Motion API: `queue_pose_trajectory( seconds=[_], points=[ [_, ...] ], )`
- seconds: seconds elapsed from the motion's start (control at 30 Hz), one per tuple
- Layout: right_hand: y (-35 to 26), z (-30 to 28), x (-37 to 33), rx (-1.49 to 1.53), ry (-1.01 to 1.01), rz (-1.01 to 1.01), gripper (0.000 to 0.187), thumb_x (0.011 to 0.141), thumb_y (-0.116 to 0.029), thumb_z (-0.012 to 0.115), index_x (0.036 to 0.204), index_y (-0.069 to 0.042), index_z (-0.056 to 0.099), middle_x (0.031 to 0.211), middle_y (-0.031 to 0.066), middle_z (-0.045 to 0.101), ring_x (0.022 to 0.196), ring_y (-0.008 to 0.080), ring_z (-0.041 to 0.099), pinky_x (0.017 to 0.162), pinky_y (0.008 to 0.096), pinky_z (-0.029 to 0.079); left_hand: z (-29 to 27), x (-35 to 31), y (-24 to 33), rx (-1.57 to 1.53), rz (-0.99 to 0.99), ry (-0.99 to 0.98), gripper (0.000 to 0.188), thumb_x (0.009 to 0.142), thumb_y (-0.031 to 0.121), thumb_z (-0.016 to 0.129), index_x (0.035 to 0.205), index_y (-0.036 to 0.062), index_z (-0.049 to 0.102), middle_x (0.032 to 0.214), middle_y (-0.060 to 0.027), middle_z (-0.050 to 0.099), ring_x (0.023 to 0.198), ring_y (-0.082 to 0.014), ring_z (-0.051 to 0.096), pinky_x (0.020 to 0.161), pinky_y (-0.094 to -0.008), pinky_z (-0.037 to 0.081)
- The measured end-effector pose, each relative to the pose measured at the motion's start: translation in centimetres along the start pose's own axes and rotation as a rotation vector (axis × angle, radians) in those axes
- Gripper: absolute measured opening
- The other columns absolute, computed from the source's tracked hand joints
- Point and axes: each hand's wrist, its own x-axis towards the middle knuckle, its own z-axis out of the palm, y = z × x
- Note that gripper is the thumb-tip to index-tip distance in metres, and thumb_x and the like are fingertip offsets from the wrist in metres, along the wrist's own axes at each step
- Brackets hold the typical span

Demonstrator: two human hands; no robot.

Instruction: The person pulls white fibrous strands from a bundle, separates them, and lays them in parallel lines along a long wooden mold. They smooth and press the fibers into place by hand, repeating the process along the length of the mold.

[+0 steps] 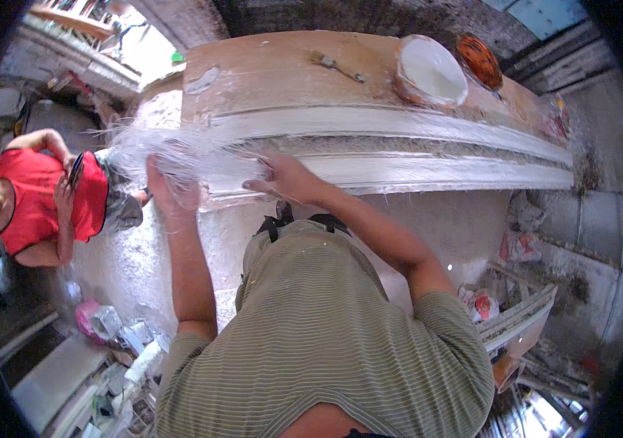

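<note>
The left hand (pixel 167 191) is closed on a bundle of white fibre strands (pixel 152 146) that fans out above it at the left end of the desk (pixel 275 69). Just to the right, the right hand (pixel 286 177) lies flat with fingers spread on the white plaster moulding (pixel 413 169) along the desk's near edge.

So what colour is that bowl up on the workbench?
The bowl is white inside with a brownish rim, clearest in the head view.

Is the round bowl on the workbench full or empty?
Full, or nearly: the bowl stands upright on the workbench, with smooth white liquid reaching close to its rim.
</note>
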Motion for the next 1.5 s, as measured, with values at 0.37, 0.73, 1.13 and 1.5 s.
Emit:
queue_pose_trajectory(
  seconds=[0.37,0.73,1.13,1.5],
  points=[
    [9.0,4.8,3.4,-0.826,0.0,-0.066,0.043,0.089,-0.032,0.068,0.128,-0.016,0.063,0.108,0.013,0.066,0.093,0.0328,0.065,0.078,0.0437,0.052,-1.1,1.0,15.9,-0.283,-0.113,-0.528,0.045,0.102,0.034,0.048,0.129,-0.0013,0.054,0.131,-0.0186,0.058,0.123,-0.0312,0.054,0.109,-0.0515,0.039],
    [-0.7,8.6,5.5,-0.074,0.121,-0.191,0.083,0.08,-0.041,0.077,0.144,-0.004,0.039,0.141,0.0225,0.045,0.132,0.038,0.044,0.111,0.047,0.034,-4.8,1.8,1.9,-0.318,-0.11,-0.073,0.035,0.102,0.034,0.046,0.118,0.0049,0.059,0.113,-0.0119,0.064,0.104,-0.0275,0.061,0.096,-0.0441,0.05],
    [3.2,6.5,4.6,-0.417,0.112,-0.201,0.031,0.096,-0.029,0.057,0.124,-0.019,0.065,0.093,0.0095,0.069,0.083,0.0336,0.067,0.072,0.0447,0.054,-11.4,5.7,15.8,-0.082,0.03,-0.115,0.037,0.1,0.035,0.048,0.119,0.0061,0.061,0.11,-0.0123,0.066,0.099,-0.0279,0.063,0.092,-0.0447,0.05],
    [10.3,5.3,2.3,-0.832,0.183,-0.299,0.039,0.096,-0.025,0.056,0.135,-0.024,0.057,0.114,0.0101,0.063,0.102,0.0309,0.062,0.085,0.0448,0.051,-10.2,6.0,25.1,-0.072,0.192,-0.315,0.018,0.096,0.018,0.056,0.103,0.0018,0.059,0.096,-0.0105,0.063,0.089,-0.0227,0.059,0.081,-0.0383,0.052]
  ],
)
